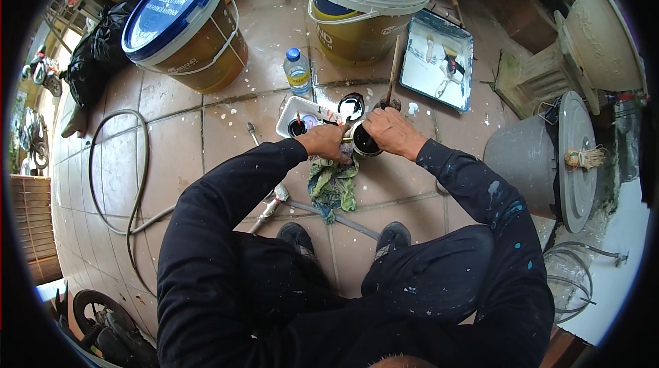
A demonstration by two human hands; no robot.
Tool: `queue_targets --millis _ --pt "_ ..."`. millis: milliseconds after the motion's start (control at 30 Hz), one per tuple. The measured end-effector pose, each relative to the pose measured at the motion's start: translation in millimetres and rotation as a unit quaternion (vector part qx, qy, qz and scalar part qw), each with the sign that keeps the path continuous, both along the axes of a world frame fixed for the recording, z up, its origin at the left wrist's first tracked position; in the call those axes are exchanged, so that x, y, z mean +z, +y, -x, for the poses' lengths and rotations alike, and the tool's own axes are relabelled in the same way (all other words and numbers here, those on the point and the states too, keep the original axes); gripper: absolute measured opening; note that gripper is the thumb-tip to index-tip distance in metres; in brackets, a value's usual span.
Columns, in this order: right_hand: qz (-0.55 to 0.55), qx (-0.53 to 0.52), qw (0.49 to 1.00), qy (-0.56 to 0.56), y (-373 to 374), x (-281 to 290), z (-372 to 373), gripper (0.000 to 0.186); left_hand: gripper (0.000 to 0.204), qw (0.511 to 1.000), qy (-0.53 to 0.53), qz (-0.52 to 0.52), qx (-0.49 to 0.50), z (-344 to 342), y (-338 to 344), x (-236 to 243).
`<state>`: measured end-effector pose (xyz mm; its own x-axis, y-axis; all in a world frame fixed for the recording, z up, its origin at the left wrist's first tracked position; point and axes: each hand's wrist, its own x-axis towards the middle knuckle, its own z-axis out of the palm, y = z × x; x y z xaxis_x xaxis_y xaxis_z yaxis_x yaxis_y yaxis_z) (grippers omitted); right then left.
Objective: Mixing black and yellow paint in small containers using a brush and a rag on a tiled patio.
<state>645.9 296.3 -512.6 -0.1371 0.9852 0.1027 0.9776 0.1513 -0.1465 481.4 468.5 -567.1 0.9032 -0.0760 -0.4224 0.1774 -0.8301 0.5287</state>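
Note:
On the tiled floor in front of me, a small paint can (366, 143) with dark contents is tilted between my hands. My left hand (325, 142) is closed at its left side, above a crumpled green patterned rag (333, 188). Curled over the can's right rim, my right hand (394, 132) grips it. A thin wooden stick (394, 69) rises just beyond that hand; its lower end is among dark shapes. Next to the can lies a round lid (351, 104) smeared with dark paint. A white plastic tray (282, 125) holds a small dark-filled cup (296, 127).
Two large buckets, one at left (185, 69) and one at centre (367, 35), have blue lids. A bottle (296, 71) stands between them. A paint tray (446, 93) lies at right, near a grey bin (516, 161). A hose (141, 196) loops at left; pipes (336, 219) cross near my feet.

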Motion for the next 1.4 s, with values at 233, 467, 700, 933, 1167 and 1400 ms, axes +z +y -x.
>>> queue_targets --millis 233,467,700,933,1167,1400 --pt "0.103 -0.076 0.988 0.081 5.0 9.6 11.6 0.009 0.112 1.0 0.001 0.003 0.001 2.4 1.9 0.3" --pt "0.171 -0.031 0.985 0.006 4.8 14.4 13.0 0.007 0.114 1.0 -0.001 0.002 0.005 6.7 2.8 4.4" --pt "0.008 -0.043 0.999 0.027 -0.7 4.0 4.1 0.007 0.112 1.0 -0.023 0.007 0.008 5.0 -0.2 16.8" --pt "0.011 -0.075 0.989 0.126 -0.6 1.3 11.7 0.011 0.11 1.0 -0.016 0.009 0.014 4.1 0.9 16.0" --pt "0.202 -0.084 0.975 0.031 1.5 6.0 11.3 0.01 0.111 1.0 -0.012 0.011 0.017 5.4 2.2 12.8" --pt "0.032 -0.055 0.998 0.011 3.8 5.8 2.0 0.015 0.113 1.0 -0.022 0.012 0.008 3.1 0.1 9.5"
